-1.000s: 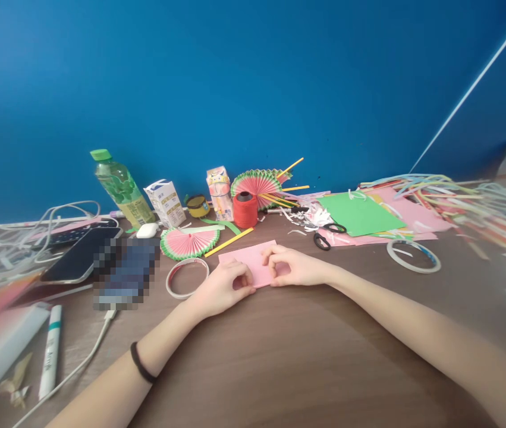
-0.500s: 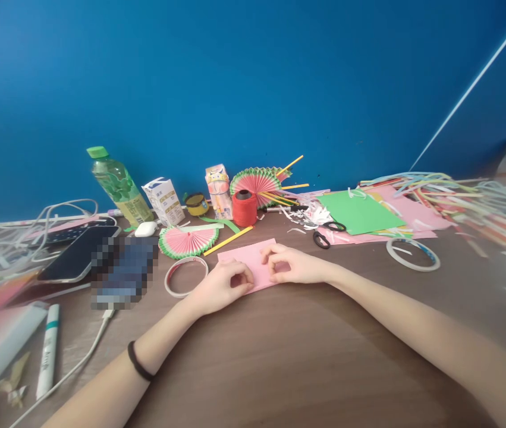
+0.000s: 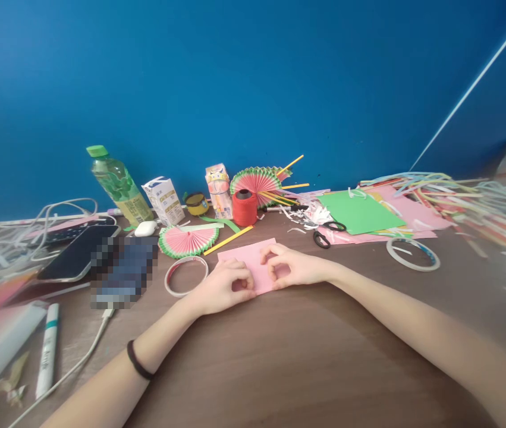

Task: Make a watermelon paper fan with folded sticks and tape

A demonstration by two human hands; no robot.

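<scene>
Both the left hand (image 3: 223, 286) and the right hand (image 3: 296, 267) pinch, fingers curled, the near edge of the pink paper (image 3: 247, 255) lying flat on the table (image 3: 306, 356) beside the tape ring (image 3: 187, 259); uneven pressure can skew the fold or slide the sheet.

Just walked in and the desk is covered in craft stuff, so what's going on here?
A person has both hands on a pink paper lying on the brown table: the left hand and right hand pinch its near edge, fingers curled. A tape ring lies left of the left hand; a watermelon paper fan, red thread spool and scissors sit behind.
</scene>
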